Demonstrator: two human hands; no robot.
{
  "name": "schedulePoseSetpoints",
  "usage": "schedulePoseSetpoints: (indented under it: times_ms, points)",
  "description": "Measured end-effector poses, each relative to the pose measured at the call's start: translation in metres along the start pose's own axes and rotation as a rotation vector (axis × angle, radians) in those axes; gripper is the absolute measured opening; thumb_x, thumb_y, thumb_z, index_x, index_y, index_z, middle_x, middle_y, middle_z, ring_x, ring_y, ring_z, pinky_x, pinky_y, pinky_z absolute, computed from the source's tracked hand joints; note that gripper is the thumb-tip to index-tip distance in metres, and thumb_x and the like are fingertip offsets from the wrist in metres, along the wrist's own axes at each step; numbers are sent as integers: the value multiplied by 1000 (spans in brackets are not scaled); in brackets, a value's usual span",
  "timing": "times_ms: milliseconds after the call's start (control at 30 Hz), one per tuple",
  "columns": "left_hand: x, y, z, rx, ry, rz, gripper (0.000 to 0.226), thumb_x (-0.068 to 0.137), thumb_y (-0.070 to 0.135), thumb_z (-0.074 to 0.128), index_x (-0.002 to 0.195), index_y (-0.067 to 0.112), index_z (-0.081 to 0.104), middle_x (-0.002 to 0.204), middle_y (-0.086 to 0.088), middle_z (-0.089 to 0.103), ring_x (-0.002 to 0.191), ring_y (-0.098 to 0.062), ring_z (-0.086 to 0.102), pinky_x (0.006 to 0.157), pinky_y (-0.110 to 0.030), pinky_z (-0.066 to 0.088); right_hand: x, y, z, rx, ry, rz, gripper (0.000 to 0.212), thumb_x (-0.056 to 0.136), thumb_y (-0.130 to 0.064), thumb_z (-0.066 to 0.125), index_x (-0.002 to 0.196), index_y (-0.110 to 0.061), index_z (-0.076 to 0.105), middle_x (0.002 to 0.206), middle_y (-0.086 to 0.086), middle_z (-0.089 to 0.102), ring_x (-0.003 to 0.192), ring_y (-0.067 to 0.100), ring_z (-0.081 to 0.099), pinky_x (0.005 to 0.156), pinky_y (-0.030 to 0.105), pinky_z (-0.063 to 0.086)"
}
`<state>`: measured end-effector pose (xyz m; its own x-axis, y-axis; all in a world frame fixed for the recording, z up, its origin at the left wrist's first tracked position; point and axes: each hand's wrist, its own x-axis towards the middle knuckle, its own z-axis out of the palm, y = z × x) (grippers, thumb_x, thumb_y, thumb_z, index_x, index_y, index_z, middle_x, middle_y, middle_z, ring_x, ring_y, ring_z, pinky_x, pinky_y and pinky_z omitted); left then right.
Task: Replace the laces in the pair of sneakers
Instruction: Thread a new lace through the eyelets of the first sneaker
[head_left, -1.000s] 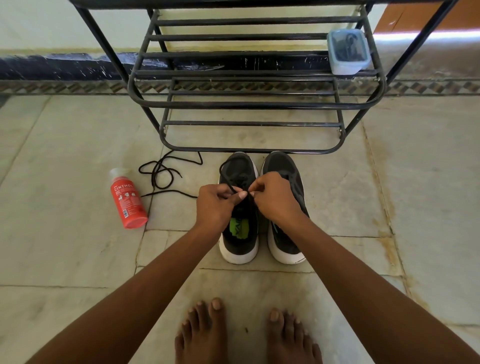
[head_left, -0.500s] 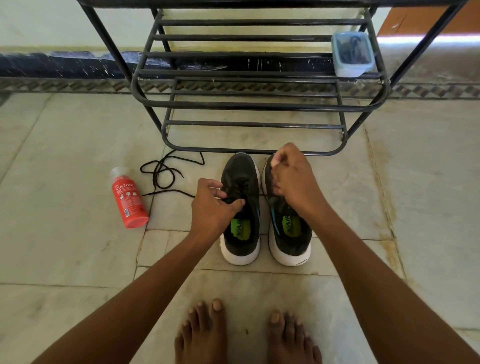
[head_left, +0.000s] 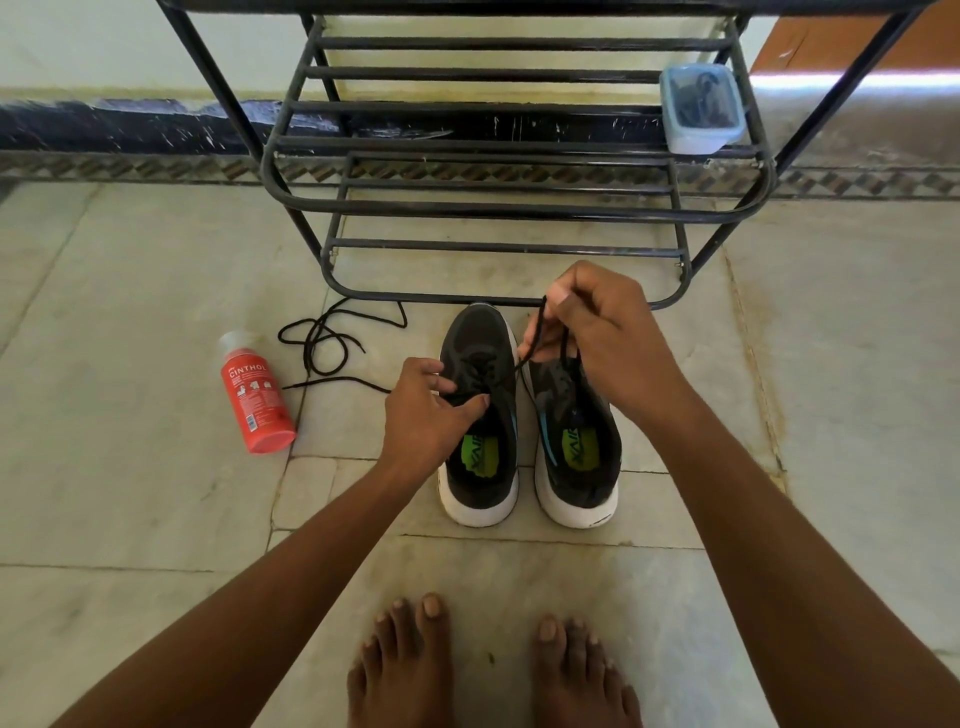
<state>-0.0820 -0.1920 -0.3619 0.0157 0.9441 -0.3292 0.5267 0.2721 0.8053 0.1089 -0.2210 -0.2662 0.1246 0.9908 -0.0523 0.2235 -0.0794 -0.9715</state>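
Two black sneakers with white soles and green insoles stand side by side on the floor, the left sneaker (head_left: 480, 415) and the right sneaker (head_left: 576, 447). My left hand (head_left: 426, 410) grips the left sneaker at its lace area, thumb and fingers curled on the upper. My right hand (head_left: 597, 332) pinches a black lace (head_left: 535, 332) that runs up from the left sneaker's eyelets and is held raised above the toes. A second loose black lace (head_left: 327, 343) lies coiled on the floor to the left.
A red Cinthol bottle (head_left: 254, 397) lies on the floor at the left. A black metal shoe rack (head_left: 498, 208) stands just behind the sneakers, with a lidded plastic box (head_left: 701, 109) on its shelf. My bare feet (head_left: 493, 670) are at the bottom.
My right hand moved away from the left hand, up and right, drawing the lace out of the left sneaker and lifting it. The left hand stayed on the left sneaker.
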Motion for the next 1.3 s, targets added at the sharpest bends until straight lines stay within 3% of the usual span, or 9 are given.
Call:
schedulePoseSetpoints:
  times_ms: [267,367,467,567,633,833,1067,1200,1300]
  points:
    - [-2,1,0,35,-4,43,55,81,28,87,125,23,55,108,5,63,79,-10,64,66,-22,54,4,-10,2,-158,24,-95,23,106,-18,48,89,-14,63,86,0,74,83,14,72,79,42,62]
    - [-5,6,-7,-3,-102,320,62,81,17,84,134,29,54,113,12,69,74,-10,59,67,-19,51,6,-9,-1,-267,56,-129,22,105,-23,51,90,-15,65,84,-2,70,81,15,67,79,46,58]
    - [-4,23,-14,-92,-263,481,59,84,11,83,136,26,59,102,7,74,75,-20,59,68,-24,51,6,-5,-3,-255,43,-123,21,105,-22,52,90,-13,63,75,-2,67,70,10,65,70,31,56]
    - [1,42,-15,-181,-173,397,23,92,12,76,114,14,75,90,3,73,72,-1,63,66,-15,51,6,4,-3,-345,10,-72,18,103,-25,57,89,-16,65,70,-5,65,61,1,59,61,12,45]
    - [9,47,-16,-338,-156,215,14,97,11,68,108,10,76,92,-2,73,69,1,62,60,-14,48,5,12,-2,-447,-37,-22,16,102,-27,60,92,-17,69,72,-7,65,64,0,59,63,9,42]
    - [25,46,-27,-878,-272,-190,12,102,6,55,111,4,64,72,0,60,63,-11,47,58,-26,39,2,26,1,-722,-188,90,20,103,-24,56,107,-13,73,97,6,70,90,22,65,87,39,55]
    - [30,39,-28,-1007,-297,-346,19,99,11,55,115,3,60,68,-2,52,58,-13,48,53,-25,42,0,25,5,-1100,-234,107,18,96,-32,68,111,-25,74,134,2,38,130,27,30,109,51,31]
    - [32,38,-28,-998,-295,-313,25,99,9,57,122,1,62,79,-6,66,69,-15,61,64,-25,51,3,25,5,-1092,-240,87,18,97,-28,67,111,-20,74,128,5,48,124,27,41,104,47,38]
    - [30,38,-29,-776,-249,-216,24,98,6,63,122,2,64,91,-11,73,81,-18,69,75,-28,56,4,27,4,-751,-210,126,16,103,-19,57,107,-14,71,99,6,68,89,20,64,80,29,52]
